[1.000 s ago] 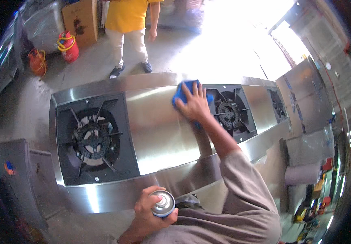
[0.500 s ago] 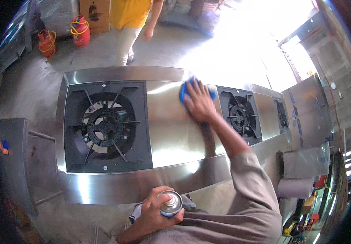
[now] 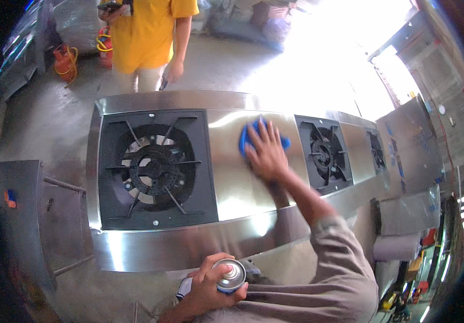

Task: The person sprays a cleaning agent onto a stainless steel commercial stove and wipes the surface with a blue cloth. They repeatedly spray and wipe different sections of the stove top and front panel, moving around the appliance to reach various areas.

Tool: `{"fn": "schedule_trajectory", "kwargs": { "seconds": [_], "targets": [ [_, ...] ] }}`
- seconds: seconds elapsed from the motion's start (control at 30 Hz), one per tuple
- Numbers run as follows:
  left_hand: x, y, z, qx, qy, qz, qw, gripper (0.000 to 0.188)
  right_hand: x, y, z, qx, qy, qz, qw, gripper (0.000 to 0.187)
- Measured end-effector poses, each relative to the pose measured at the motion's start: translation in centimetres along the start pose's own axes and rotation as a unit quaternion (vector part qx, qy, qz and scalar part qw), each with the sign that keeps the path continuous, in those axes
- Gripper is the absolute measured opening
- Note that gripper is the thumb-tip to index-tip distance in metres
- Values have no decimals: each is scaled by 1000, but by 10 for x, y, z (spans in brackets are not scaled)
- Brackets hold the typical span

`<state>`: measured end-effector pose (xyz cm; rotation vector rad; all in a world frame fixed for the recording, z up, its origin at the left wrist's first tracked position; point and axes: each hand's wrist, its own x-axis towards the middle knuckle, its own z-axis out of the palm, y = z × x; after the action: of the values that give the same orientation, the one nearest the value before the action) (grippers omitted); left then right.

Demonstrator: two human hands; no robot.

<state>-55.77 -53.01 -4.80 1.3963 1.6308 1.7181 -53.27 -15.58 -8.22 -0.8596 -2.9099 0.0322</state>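
Observation:
My right hand [image 3: 267,153] holds a blue cloth [image 3: 244,141] under its palm and spread fingers. The cloth is pressed on the bare steel panel [image 3: 237,185] between two burners of a long stainless steel stove. Close to my body, in front of the stove's near edge, my left hand [image 3: 209,285] is wrapped round a spray can [image 3: 237,280]. The can is seen from above, with a finger resting on its nozzle. The large black burner [image 3: 156,168] lies left of the cloth, and another burner [image 3: 324,153] lies right of it.
A person in a yellow shirt [image 3: 151,37] stands beyond the stove, holding a dark device. Gas cylinders [image 3: 64,63] stand at the far left. A dark metal panel with a bar frame [image 3: 19,210] is left of the stove. Wrapped rolls [image 3: 396,246] lie at the right.
My right hand and the cloth have moved from the panel's back edge nearer to me. The person in yellow has come closer to the stove, further left. My left hand keeps the can.

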Motion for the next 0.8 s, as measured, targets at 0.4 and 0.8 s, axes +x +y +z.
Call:
{"fn": "schedule_trajectory", "kwargs": {
  "seconds": [0.4, 0.8],
  "targets": [
    [-16, -6, -15, -27, 21, 17, 999, 73, -123, -78, 0, 45, -17, -46, 998, 65],
    [-37, -7, -32, 49, 44, -44, 997, 76, 104, -51, 28, 0, 119, -26, 993, 64]
  ]
}}
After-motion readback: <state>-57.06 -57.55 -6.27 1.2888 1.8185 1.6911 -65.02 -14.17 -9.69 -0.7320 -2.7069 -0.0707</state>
